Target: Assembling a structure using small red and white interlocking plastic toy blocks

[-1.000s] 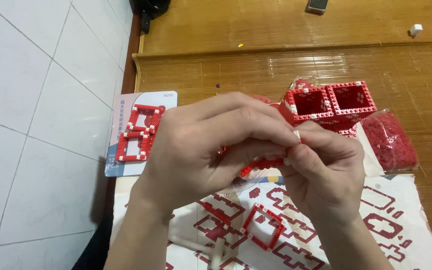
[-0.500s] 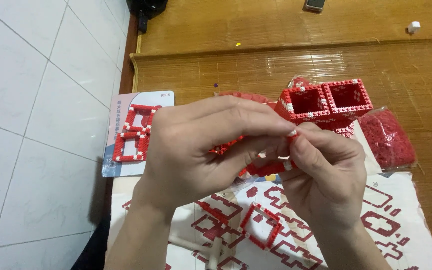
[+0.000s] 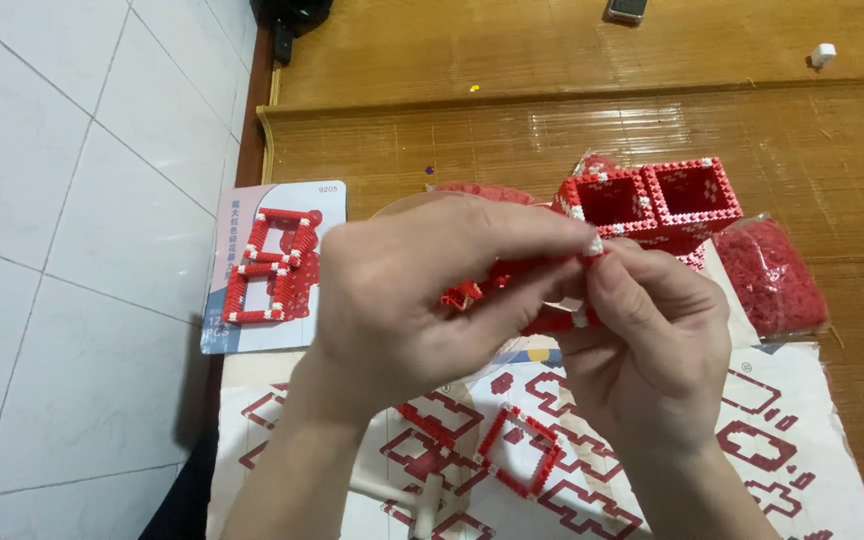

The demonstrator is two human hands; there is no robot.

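Both my hands meet over the middle of the mat, gripping one small red brick piece (image 3: 512,285) with white studs. My left hand (image 3: 432,290) wraps over it from the left, fingers closed along its top. From the right, my right hand (image 3: 652,340) pinches its end between thumb and fingertips. Most of the piece is hidden by my fingers. Just behind my hands stands a red two-cell box built of small bricks (image 3: 652,200). A square red frame (image 3: 517,450) lies on the printed instruction sheet (image 3: 802,440) below my hands.
A picture card of the red model (image 3: 272,265) lies at the left on the floor edge. A clear bag of red bricks (image 3: 772,275) sits at the right on the bamboo mat (image 3: 452,140). White floor tiles (image 3: 72,200) fill the left side. A small white block (image 3: 823,53) lies far back.
My hands have kept working the red piece in place; the fingers shifted slightly and more of the piece shows under my left hand.
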